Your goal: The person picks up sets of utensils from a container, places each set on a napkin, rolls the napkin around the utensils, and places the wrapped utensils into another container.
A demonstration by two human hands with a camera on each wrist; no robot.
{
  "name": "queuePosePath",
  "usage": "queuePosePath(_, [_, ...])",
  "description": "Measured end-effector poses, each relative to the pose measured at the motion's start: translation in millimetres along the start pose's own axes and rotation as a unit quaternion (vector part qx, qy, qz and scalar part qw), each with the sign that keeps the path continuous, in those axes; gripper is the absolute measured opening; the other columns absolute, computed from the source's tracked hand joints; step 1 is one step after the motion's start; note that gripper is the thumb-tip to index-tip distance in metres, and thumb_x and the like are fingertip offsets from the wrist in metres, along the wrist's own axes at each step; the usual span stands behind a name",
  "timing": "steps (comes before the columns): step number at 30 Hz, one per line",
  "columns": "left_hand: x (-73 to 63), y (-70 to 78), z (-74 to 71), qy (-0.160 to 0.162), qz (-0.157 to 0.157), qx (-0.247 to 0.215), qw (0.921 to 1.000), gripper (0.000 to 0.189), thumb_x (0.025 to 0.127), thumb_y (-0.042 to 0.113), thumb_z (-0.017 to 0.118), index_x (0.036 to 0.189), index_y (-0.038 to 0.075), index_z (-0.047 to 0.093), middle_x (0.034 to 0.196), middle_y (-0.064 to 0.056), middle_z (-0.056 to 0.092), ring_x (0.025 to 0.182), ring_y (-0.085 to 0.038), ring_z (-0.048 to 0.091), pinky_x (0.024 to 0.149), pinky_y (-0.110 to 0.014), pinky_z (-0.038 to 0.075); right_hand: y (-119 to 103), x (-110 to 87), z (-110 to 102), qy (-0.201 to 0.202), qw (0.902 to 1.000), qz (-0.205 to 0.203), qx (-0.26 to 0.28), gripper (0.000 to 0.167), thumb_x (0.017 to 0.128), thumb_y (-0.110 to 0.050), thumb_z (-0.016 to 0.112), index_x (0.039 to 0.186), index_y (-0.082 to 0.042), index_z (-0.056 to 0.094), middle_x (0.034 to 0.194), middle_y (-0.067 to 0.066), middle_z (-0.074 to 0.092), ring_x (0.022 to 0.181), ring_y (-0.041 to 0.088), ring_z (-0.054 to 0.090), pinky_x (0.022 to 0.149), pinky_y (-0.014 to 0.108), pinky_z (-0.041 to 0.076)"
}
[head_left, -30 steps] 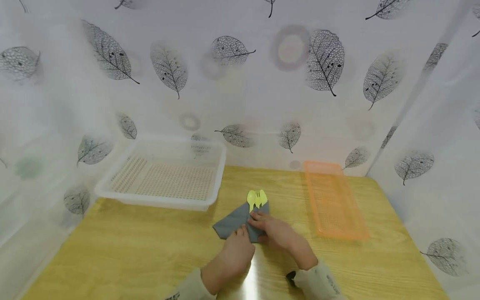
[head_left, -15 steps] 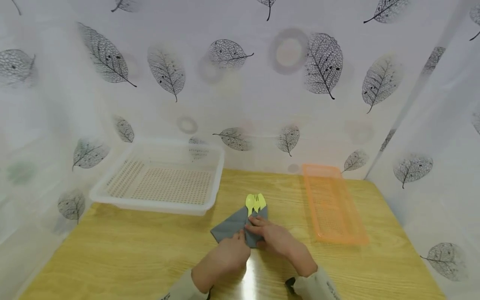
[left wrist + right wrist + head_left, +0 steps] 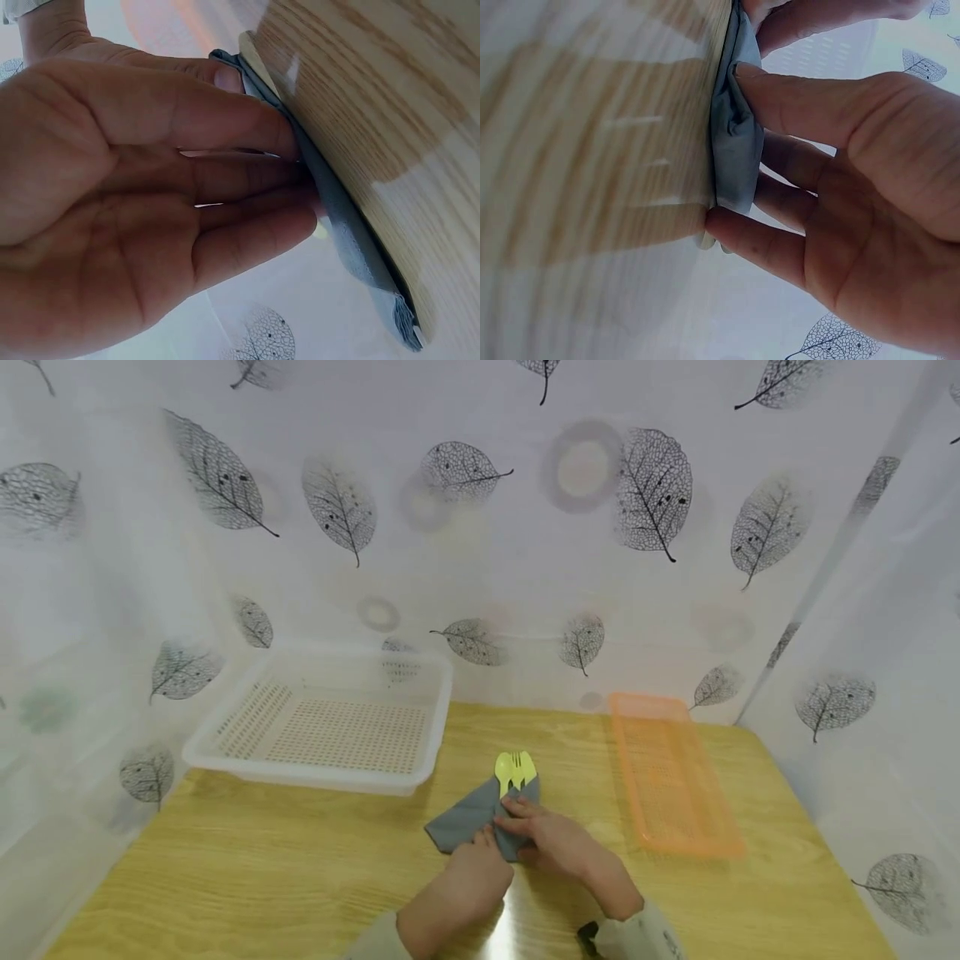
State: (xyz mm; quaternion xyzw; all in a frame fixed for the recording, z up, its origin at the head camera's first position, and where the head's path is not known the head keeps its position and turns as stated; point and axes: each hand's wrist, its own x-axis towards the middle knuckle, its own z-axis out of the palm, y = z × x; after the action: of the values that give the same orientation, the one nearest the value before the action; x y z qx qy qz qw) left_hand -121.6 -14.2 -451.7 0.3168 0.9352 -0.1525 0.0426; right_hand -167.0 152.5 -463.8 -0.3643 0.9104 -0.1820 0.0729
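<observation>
One wood-grain tabletop [image 3: 247,868], bounded at back & sides by leaf-print curtain [image 3: 487,560]; white perforated basket [image 3: 348,731] rear L, orange perforated basket [image 3: 667,777] R. Ctr.: folded gray napkin [image 3: 463,822] w/ yellow-green spoon [image 3: 503,767], fork [image 3: 517,767] & knife [image 3: 528,767] protruding; L hand [image 3: 476,877] & R hand [image 3: 558,842], fingers mostly extended, tips pressed on napkin, gripping nothing.

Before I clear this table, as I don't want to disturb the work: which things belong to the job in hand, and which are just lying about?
In the job:
cloth
spoon
fork
probable knife

Apparently lying about:
white basket
orange basket
</observation>
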Motion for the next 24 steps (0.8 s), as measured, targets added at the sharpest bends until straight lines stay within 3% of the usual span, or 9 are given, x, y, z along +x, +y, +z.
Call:
queuePosePath(4, [1.7, -4.6, -4.4, 0.009, 0.001, 0.002, 1.0, 0.026, 0.089, 0.034, 0.071, 0.107, 0.017, 0.078, 0.124, -0.014, 0.066, 0.102, -0.024, 0.064, 0.066, -0.034, 0.058, 0, 1.3, -5, 0.011, 0.9999, -0.007, -0.009, 0.054, 0.084, -0.002, 0.074, 0.136, -0.001, 0.058, 0.149, 0.022, 0.045, 0.137, 0.043, 0.041, 0.103, 0.052, 0.043])
queuePosePath(10, [2.3, -12.3, -13.0, -0.014, 0.006, -0.029, 0.9995, 0.024, 0.09, 0.029, 0.069, 0.107, 0.014, 0.077, 0.128, -0.016, 0.064, 0.108, -0.026, 0.063, 0.068, -0.037, 0.058, 0, 3.1, -11, 0.002, 1.0, -0.003, -0.001, 0.054, 0.086, 0.0, 0.072, 0.138, -0.001, 0.056, 0.151, 0.022, 0.042, 0.139, 0.043, 0.038, 0.104, 0.053, 0.042])
queuePosePath(20, [1.2, -9.2, -6.1, -0.031, 0.008, -0.051, 0.9982, 0.025, 0.092, 0.028, 0.067, 0.111, 0.013, 0.076, 0.13, -0.016, 0.063, 0.113, -0.026, 0.062, 0.076, -0.037, 0.058, 0, -0.7, -2, -0.002, 0.9999, 0.009, 0.009, 0.054, 0.086, 0.0, 0.071, 0.138, -0.001, 0.057, 0.151, 0.02, 0.043, 0.139, 0.042, 0.038, 0.104, 0.054, 0.041])
queuePosePath(24, [1.0, -8.7, -3.5, -0.022, 0.002, -0.052, 0.9984, 0.026, 0.091, 0.027, 0.068, 0.111, 0.012, 0.076, 0.128, -0.016, 0.064, 0.112, -0.026, 0.063, 0.074, -0.037, 0.058, 0, -0.3, 2, -0.002, 0.9999, 0.007, 0.012, 0.053, 0.087, -0.001, 0.071, 0.138, -0.001, 0.056, 0.152, 0.02, 0.041, 0.14, 0.041, 0.037, 0.105, 0.054, 0.041])
